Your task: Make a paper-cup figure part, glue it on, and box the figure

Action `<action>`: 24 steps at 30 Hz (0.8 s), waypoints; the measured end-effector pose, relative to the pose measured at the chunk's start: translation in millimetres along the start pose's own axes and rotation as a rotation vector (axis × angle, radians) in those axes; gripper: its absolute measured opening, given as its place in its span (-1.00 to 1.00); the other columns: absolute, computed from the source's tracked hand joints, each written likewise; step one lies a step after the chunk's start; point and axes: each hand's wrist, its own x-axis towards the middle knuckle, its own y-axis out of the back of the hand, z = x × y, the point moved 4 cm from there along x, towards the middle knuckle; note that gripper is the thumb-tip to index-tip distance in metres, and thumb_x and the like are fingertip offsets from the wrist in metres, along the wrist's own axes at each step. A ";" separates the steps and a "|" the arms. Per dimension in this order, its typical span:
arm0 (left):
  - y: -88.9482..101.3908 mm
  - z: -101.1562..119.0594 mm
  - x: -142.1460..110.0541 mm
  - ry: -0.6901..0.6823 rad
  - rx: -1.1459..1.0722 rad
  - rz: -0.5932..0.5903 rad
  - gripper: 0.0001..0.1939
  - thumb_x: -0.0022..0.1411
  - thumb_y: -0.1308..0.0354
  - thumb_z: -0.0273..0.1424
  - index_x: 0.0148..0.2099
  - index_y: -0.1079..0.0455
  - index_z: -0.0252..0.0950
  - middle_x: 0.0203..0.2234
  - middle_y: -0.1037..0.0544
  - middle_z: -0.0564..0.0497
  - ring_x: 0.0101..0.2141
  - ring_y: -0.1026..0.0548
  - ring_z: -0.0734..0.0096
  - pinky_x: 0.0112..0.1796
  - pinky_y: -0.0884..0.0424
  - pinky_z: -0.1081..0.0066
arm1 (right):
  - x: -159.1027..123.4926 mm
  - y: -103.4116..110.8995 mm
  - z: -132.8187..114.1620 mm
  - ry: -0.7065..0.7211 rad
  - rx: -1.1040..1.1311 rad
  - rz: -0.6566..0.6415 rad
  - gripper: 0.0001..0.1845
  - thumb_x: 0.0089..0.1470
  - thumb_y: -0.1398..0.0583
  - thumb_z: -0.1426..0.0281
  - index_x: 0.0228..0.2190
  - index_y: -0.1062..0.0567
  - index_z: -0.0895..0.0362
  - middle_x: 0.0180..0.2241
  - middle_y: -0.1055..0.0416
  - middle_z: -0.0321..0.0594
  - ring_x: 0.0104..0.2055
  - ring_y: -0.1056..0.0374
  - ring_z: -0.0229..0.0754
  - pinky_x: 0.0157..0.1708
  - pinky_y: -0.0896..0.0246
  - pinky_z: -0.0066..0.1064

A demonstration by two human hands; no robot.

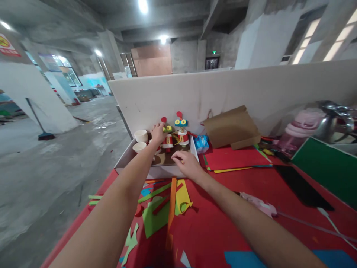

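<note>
My left hand (158, 134) reaches into a shallow white box (164, 172), its fingers closed at the head of a paper-cup robot figure (167, 140) with yellow-green eyes and a red disc on top. Part of that figure is hidden behind the hand. Beside it on the right stands a second paper-cup robot (183, 137), with a blue head, yellow eyes and springy folded-paper arms. My right hand (186, 163) is over the box's front right part, fingers pressed together; a small yellow bit shows there, too small to name. White paper cups (141, 136) stand at the box's left.
Paper scraps, including a green sheet (156, 219) and an orange strip (172, 204), lie before the box. Rightward are red card sheets (237, 158), brown cardboard (231, 128), a pink glue gun (258, 204), a black phone (302, 186) and a pink bottle (299, 128). A white partition (178, 93) rises behind.
</note>
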 end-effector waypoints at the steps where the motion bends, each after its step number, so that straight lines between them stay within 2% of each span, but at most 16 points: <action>1: 1.4 -0.1 -1.0 0.011 0.010 -0.001 -0.71 0.12 -0.14 -0.42 -0.07 -0.31 -0.23 -0.07 -0.41 -0.16 0.00 -0.30 -0.05 -0.08 -0.24 0.08 | -5.1 6.7 -3.5 0.014 0.019 0.014 -0.87 0.11 -0.14 0.51 -0.38 -0.49 0.12 -0.35 -0.50 -0.21 -0.27 -0.39 -0.18 -0.26 -0.20 -0.40; 4: 9.4 -0.7 -5.0 0.013 0.021 -0.001 -0.67 0.11 -0.18 -0.36 -0.05 -0.29 -0.21 -0.08 -0.39 -0.14 -0.02 -0.32 0.02 -0.07 -0.26 0.15 | -22.8 29.1 -16.6 0.056 0.061 0.047 -0.86 0.13 -0.12 0.50 -0.37 -0.48 0.11 -0.34 -0.50 -0.21 -0.26 -0.39 -0.20 -0.23 -0.21 -0.41; 7: 25.4 -2.6 -13.1 -0.018 -0.020 0.040 -0.64 0.10 -0.20 -0.33 -0.05 -0.26 -0.25 -0.09 -0.39 -0.13 -0.03 -0.33 0.09 -0.05 -0.27 0.18 | -49.6 51.4 -34.5 0.080 0.078 0.035 -0.86 0.16 -0.10 0.48 -0.35 -0.47 0.12 -0.32 -0.50 -0.19 -0.25 -0.39 -0.20 -0.23 -0.24 -0.41; 12: 71.9 -7.6 -51.3 -0.088 -0.157 0.075 -0.71 0.12 -0.13 -0.38 -0.09 -0.24 -0.28 -0.14 -0.42 -0.12 -0.15 -0.41 0.24 -0.14 -0.36 0.25 | -115.5 75.3 -67.9 -0.031 0.137 -0.059 -0.87 0.19 -0.10 0.42 -0.29 -0.47 0.08 -0.32 -0.50 -0.23 -0.29 -0.41 -0.25 -0.29 -0.29 -0.48; 15: 109.7 0.0 -96.0 -0.196 -0.205 0.075 -0.74 0.12 -0.09 -0.36 -0.12 -0.25 -0.25 -0.20 -0.45 -0.06 -0.22 -0.43 0.30 -0.20 -0.37 0.30 | -155.8 78.2 -81.5 -0.099 0.190 -0.075 -0.86 0.19 -0.10 0.39 -0.29 -0.48 0.05 -0.35 -0.51 -0.28 -0.31 -0.44 -0.27 -0.32 -0.32 -0.53; 17: 133.1 10.3 -133.6 -0.225 -0.249 0.075 -0.77 0.15 -0.06 -0.32 -0.13 -0.27 -0.24 -0.24 -0.47 -0.02 -0.27 -0.44 0.35 -0.25 -0.37 0.35 | -178.1 74.8 -82.3 -0.165 0.198 -0.072 -0.84 0.19 -0.09 0.36 -0.30 -0.48 0.04 -0.35 -0.52 -0.28 -0.32 -0.45 -0.27 -0.34 -0.34 -0.53; 19: 148.5 26.2 -175.6 -0.226 -0.269 0.030 -0.83 0.18 -0.04 -0.27 -0.21 -0.30 -0.23 -0.35 -0.48 0.02 -0.37 -0.43 0.39 -0.33 -0.34 0.41 | -195.3 69.7 -76.9 -0.210 0.178 -0.025 -0.81 0.20 -0.07 0.35 -0.29 -0.49 0.05 -0.35 -0.53 -0.26 -0.33 -0.46 -0.25 -0.37 -0.36 -0.53; 20: 152.6 36.5 -197.7 -0.224 -0.272 -0.006 -0.83 0.20 -0.02 -0.25 -0.30 -0.30 -0.24 -0.44 -0.46 0.04 -0.43 -0.40 0.42 -0.38 -0.30 0.44 | -201.9 67.3 -72.6 -0.219 0.158 0.019 -0.81 0.20 -0.07 0.34 -0.29 -0.49 0.05 -0.35 -0.53 -0.25 -0.34 -0.46 -0.25 -0.37 -0.36 -0.53; 22: 150.7 60.9 -242.8 -0.210 -0.272 -0.160 -0.64 0.25 0.04 -0.18 -0.53 -0.16 -0.25 -0.68 -0.27 0.11 -0.61 -0.23 0.49 -0.53 -0.15 0.47 | -211.6 63.4 -63.0 -0.205 0.103 0.119 -0.81 0.20 -0.07 0.35 -0.30 -0.49 0.07 -0.37 -0.54 -0.24 -0.35 -0.47 -0.25 -0.39 -0.36 -0.53; 23: 146.5 74.7 -264.9 -0.205 -0.299 -0.243 -0.58 0.28 0.09 -0.17 -0.58 -0.07 -0.25 -0.73 -0.17 0.13 -0.66 -0.14 0.52 -0.58 -0.06 0.46 | -214.8 61.6 -58.7 -0.184 0.073 0.151 -0.81 0.19 -0.07 0.36 -0.33 -0.49 0.08 -0.40 -0.53 -0.24 -0.37 -0.47 -0.25 -0.39 -0.35 -0.53; 24: 140.1 89.3 -286.0 -0.208 -0.333 -0.336 -0.58 0.31 0.13 -0.18 -0.56 -0.06 -0.25 -0.71 -0.17 0.13 -0.65 -0.13 0.53 -0.58 -0.03 0.46 | -217.0 60.0 -55.2 -0.158 0.046 0.172 -0.81 0.19 -0.07 0.36 -0.37 -0.48 0.08 -0.42 -0.53 -0.24 -0.39 -0.46 -0.24 -0.39 -0.35 -0.52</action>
